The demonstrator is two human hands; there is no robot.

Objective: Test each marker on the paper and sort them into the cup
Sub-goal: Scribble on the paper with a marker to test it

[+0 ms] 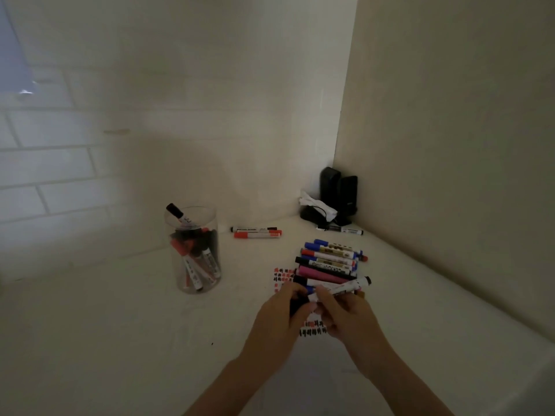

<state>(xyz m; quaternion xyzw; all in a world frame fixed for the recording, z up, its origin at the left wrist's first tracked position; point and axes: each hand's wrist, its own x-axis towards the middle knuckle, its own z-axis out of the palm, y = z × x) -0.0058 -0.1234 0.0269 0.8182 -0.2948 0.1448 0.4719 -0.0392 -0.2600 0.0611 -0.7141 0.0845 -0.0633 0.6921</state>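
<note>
Head view, both hands (315,313) gripping one marker (345,288), hiding paper (283,276), marker pile (329,261) behind, cup (195,250) left

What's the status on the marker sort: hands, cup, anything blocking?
Left hand and right hand both gripping one marker. Cup partly filled. Pile of markers waiting on paper. Path to cup open.

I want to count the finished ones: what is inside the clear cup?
The clear cup holds several markers with red and black caps; one black-capped marker sticks above the rim. They overlap, so an exact count cannot be seen.
</note>
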